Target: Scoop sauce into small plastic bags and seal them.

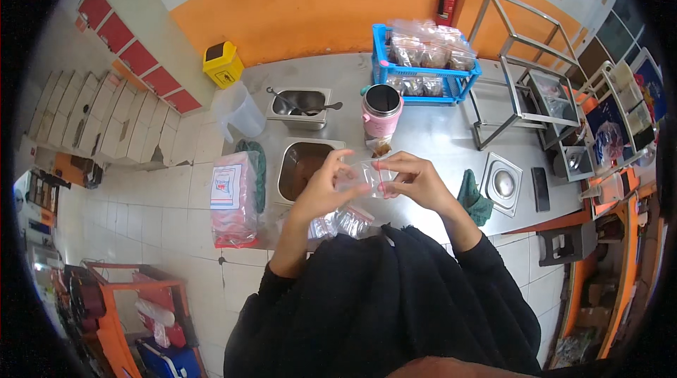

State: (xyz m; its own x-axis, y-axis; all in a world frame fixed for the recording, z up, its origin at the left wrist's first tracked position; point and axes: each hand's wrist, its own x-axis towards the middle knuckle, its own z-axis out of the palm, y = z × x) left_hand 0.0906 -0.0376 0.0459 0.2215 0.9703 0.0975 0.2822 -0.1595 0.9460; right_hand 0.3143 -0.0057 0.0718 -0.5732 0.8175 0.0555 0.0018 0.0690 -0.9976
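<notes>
Between my hands is a small clear zip-seal plastic bag (369, 177) with a red strip along its right side. My right hand (415, 179) pinches the bag at that strip. My left hand (334, 182) is at the bag's other side, thumb and fingers apart; whether they touch the plastic I cannot tell. Beyond the hands stands an open pink insulated flask (382, 108), with a partly hidden small packet (379, 146) at its near side. A steel pan with brown contents (296, 171) is left of my left hand. More clear bags (349, 222) lie at the table's near edge.
A blue plastic rack (423, 72) with filled bags stands at the back. Left are a smaller steel pan (301, 121) with utensils, a plastic jug (244, 113) and a large bag pack (232, 198). A green cloth (472, 201), steel lid (501, 183) and phone (540, 189) lie right.
</notes>
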